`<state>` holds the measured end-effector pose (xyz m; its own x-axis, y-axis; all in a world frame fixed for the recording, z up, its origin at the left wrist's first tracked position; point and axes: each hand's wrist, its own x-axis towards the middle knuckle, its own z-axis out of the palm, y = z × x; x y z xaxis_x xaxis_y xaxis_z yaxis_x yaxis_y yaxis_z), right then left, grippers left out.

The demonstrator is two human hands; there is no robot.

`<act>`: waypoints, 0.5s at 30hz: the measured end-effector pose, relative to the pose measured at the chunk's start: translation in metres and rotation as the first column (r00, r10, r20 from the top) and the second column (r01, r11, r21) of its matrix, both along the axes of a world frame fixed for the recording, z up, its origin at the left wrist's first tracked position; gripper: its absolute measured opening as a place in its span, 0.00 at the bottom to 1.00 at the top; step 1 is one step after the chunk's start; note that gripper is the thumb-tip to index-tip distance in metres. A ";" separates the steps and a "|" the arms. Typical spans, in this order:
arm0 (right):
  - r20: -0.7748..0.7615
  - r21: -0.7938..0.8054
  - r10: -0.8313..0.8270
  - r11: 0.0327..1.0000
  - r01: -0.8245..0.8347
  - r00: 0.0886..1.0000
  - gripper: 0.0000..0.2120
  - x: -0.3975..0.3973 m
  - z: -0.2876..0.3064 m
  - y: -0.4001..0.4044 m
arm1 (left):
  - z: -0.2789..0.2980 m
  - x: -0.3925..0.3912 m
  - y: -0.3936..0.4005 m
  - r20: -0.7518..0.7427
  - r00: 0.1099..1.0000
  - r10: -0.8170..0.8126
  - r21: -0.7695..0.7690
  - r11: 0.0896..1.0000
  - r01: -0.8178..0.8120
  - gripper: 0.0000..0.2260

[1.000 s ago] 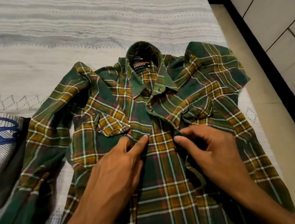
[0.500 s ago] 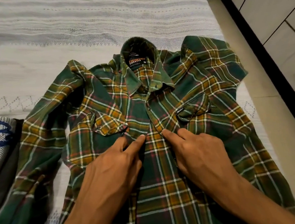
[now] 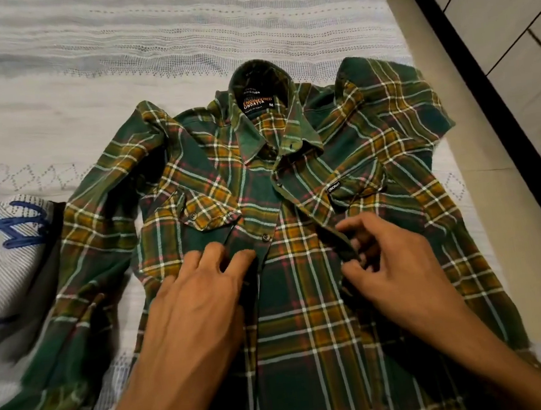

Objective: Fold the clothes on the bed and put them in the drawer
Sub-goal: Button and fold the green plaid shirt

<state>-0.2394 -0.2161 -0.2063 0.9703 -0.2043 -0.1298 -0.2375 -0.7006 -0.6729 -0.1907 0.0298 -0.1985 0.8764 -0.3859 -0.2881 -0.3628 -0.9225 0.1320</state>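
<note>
Bedroom scene: a white textured bedspread (image 3: 85, 67) filled most of the frame, a strip of floor (image 3: 482, 180) and pale cabinet fronts (image 3: 509, 9) ran down the right edge. A green-and-mustard plaid flannel shirt (image 3: 311, 335) lay face up at centre frame, collar toward the top, front unbuttoned and parted at chest level, sleeves spread to both sides. A grey-and-white garment with blue lettering (image 3: 13, 240) sat at the left edge, touching the shirt's sleeve. The left hand (image 3: 189, 301) lay flat on the button placket, fingers straight and slightly spread, tips just below a dark button (image 3: 265, 237), pressing rather than gripping. The right hand (image 3: 387, 265) had thumb and curled fingers pinched on the edge of the opposite placket, lifting it a little off the inner layer. Shirt looked soft, light and limp, likely to wrinkle and slide on the spread; best taken by the stiffer placket edges, collar or shoulder seams. Probably buttoning or aligning the front before folding; no drawer was clearly identifiable.
</note>
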 end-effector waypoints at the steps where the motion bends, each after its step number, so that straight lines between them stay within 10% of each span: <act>1: -0.008 0.038 -0.062 0.997 0.062 0.998 0.19 -0.005 0.001 0.002 | 0.004 -0.001 0.000 -0.017 0.999 0.032 -0.010 0.999 -0.032 0.26; 11: 0.051 -0.306 -0.043 0.950 0.056 0.998 0.08 -0.022 -0.005 0.034 | 0.009 -0.043 0.012 0.321 0.931 0.172 -0.241 0.966 -0.095 0.10; 15: 0.208 -0.036 -0.088 0.995 0.097 0.974 0.03 -0.020 -0.001 0.026 | 0.006 -0.040 0.011 0.401 0.888 0.223 -0.362 0.930 -0.070 0.09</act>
<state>-0.2592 -0.1897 -0.2074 0.9517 -0.2957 0.0823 -0.1624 -0.7129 -0.6822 -0.2306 0.0409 -0.1923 0.9363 -0.2478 0.2489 -0.3177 -0.8998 0.2990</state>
